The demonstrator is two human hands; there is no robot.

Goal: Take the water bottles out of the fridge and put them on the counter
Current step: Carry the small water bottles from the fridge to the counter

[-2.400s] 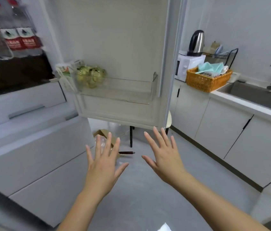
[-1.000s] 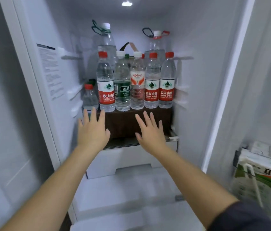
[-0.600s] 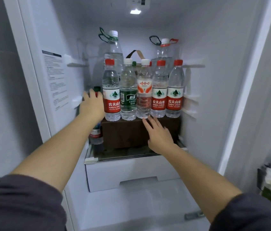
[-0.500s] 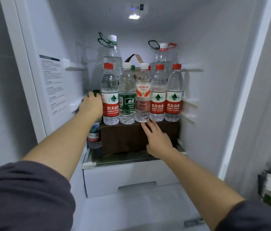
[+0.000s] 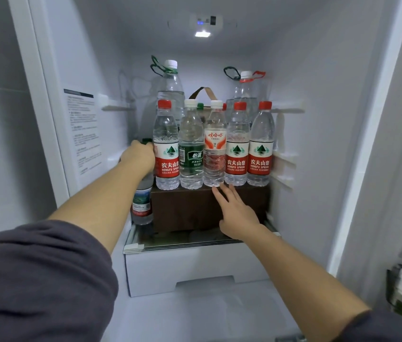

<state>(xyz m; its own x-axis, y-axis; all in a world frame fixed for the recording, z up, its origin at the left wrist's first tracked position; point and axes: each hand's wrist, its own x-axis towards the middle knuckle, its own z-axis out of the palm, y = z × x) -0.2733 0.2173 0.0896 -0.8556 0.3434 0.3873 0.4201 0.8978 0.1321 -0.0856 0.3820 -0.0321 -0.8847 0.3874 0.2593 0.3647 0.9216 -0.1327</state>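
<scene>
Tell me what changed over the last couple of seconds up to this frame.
The left hand reached into the fridge and now grips the top of the small bottle beside the brown box. The right hand moved up, open, to the box's upper front edge, under the row of five bottles. That row stayed put, as did the box.

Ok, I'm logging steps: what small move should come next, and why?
Probably lift the green-capped bottle up and out: the left hand seems to grip its neck, it stands low beside the brown box, and the right hand is open.
</scene>
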